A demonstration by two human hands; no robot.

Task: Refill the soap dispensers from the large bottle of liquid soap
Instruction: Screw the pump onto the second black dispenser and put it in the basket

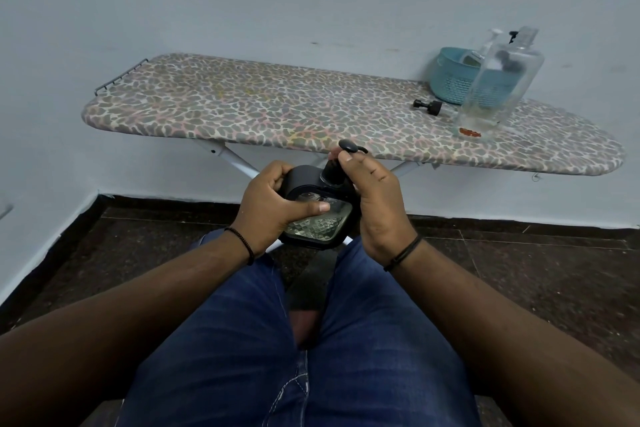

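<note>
gripping a black soap dispenser (317, 215), left hand (268, 206) body, right hand (375, 204) pump.

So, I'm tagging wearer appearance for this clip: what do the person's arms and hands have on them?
Both forearms are bare, with no sleeves in view. The left hand has a thin black beaded bracelet at the wrist; the right hand has a thin black cord band. No rings or gloves show.

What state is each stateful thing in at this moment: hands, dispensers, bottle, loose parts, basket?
Left hand: grips the black dispenser's body.
Right hand: fingers curled round the pump head.
Black dispenser: held over the lap, pump in place.
Clear bottle: upright on the ironing board, mostly empty.
Loose black pump: lying on its side beside the bottle.
Teal basket: upright, holding a pump bottle.
</note>
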